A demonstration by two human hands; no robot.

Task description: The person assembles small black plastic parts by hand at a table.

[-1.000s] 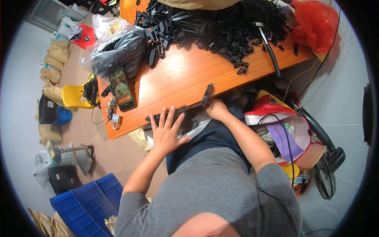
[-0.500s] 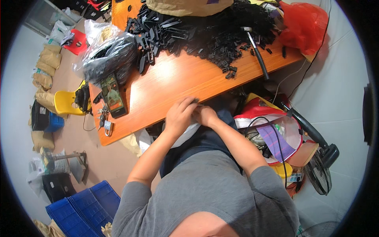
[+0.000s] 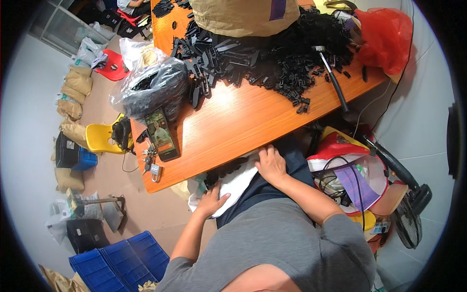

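Observation:
A white sack (image 3: 237,191) lies across my lap below the table's near edge, with dark parts (image 3: 227,170) showing in its mouth. My left hand (image 3: 210,201) rests at the sack's left side, thumb apart and fingers stretched toward those parts. At the sack's upper right end is my right hand (image 3: 271,164), its slightly bent fingers apart near the table edge. I see nothing held in either hand. On the orange wooden table (image 3: 228,129) lies a large heap of small black plastic parts (image 3: 287,73).
A hammer (image 3: 333,80) lies at the heap's right. A phone (image 3: 160,134), keys with a padlock (image 3: 155,171) and a clear plastic bag (image 3: 151,87) occupy the table's left. A large tan sack (image 3: 243,17) stands behind. Beside my right leg is an open red-and-white bag (image 3: 348,170).
My hands were together at the table edge and have parted. The left came down to the sack's side, the right moved right and lower. The view has shifted, and the sack shows more.

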